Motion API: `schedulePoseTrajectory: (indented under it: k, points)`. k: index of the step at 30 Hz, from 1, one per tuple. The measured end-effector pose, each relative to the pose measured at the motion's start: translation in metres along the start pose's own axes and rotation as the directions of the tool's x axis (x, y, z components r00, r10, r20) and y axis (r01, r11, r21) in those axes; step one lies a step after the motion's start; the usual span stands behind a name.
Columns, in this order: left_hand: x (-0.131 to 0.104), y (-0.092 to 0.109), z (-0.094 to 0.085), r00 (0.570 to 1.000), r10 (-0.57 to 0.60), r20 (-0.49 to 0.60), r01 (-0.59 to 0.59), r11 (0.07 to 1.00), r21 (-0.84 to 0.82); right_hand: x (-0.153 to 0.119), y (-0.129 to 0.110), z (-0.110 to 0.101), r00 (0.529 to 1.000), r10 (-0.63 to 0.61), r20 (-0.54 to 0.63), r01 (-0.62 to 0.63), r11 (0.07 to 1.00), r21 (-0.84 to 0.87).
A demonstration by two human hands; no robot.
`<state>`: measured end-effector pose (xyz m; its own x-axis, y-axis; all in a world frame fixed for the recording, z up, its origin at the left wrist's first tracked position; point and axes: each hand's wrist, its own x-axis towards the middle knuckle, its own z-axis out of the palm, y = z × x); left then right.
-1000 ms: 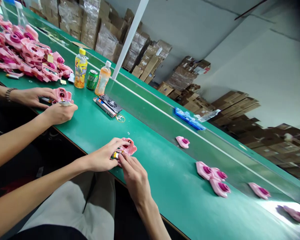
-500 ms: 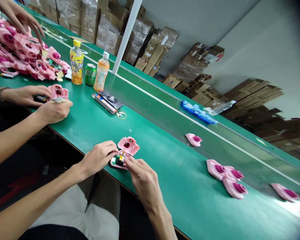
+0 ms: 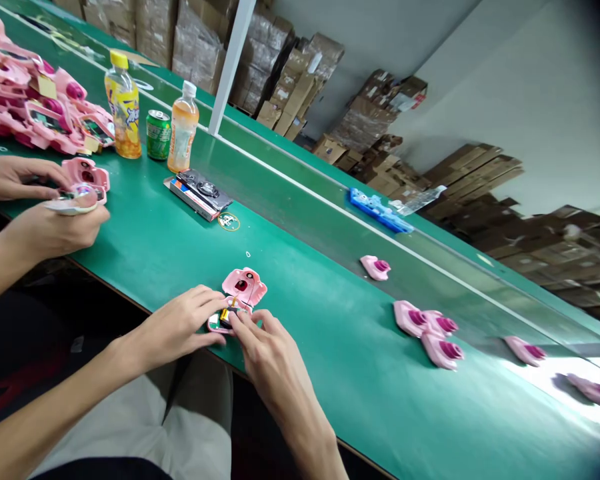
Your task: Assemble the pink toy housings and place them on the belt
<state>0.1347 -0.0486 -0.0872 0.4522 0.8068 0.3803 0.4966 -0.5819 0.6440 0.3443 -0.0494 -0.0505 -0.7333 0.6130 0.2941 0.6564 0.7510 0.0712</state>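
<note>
A: What r the fingers doing?
B: R hand [image 3: 276, 363] has fingertips on a yellow-&-black bit [image 3: 225, 316] in the open pink case [image 3: 247, 297]; can't tell if they pinch it. L hand [image 3: 183, 327] curls by the case's left side, fingers touching; can't tell if it grips
A: Where's the case?
B: On the green table [image 3: 330, 360], by the near edge, w/ a green board [image 3: 214, 321] peeking out
A: What's close?
B: Tiny white ring [image 3: 248, 254] behind it, then a flat box [image 3: 195, 201]. Over L, a co-worker's hands [image 3: 73, 230] hold another pink case [image 3: 96, 177]
A: & farther?
B: Yellow-cap bottle [image 3: 123, 110], green can [image 3: 159, 137], white-cap bottle [image 3: 183, 130], all in a row next to a big pink pile [image 3: 17, 93]. Over R, 3 pink toys [image 3: 439, 350] bunched up. Way back, lots of brown boxes [image 3: 295, 87]
</note>
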Motion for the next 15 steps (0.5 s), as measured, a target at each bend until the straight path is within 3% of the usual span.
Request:
schedulePoseTrajectory:
  k: [5, 8, 10, 13, 15]
  points:
    - [-0.005, 0.001, 0.001, 0.999, 0.034, 0.018, -0.036, 0.991, 0.129, -0.011, -0.01, 0.015, 0.981, 0.041, -0.191, -0.042, 0.999, -0.005]
    - [-0.003, -0.001, 0.001, 0.998, 0.052, 0.032, -0.056, 0.987, 0.151, -0.02, -0.014, 0.018, 0.92, 0.093, -0.38, -0.094, 0.995, 0.017]
    - [-0.002, -0.002, -0.001, 0.997, 0.054, 0.063, -0.062, 0.989, 0.134, -0.018, -0.008, 0.008, 0.875, 0.125, -0.468, -0.123, 0.992, 0.036]
    - [-0.001, -0.003, -0.002, 0.993, 0.053, 0.106, -0.068, 0.987, 0.144, 0.012, 0.021, -0.012, 0.832, 0.235, -0.503, -0.226, 0.971, 0.079]
    - [0.0, -0.002, -0.002, 0.992, 0.045, 0.118, -0.067, 0.98, 0.187, 0.048, 0.048, -0.018, 0.843, 0.332, -0.423, -0.322, 0.942, 0.098]
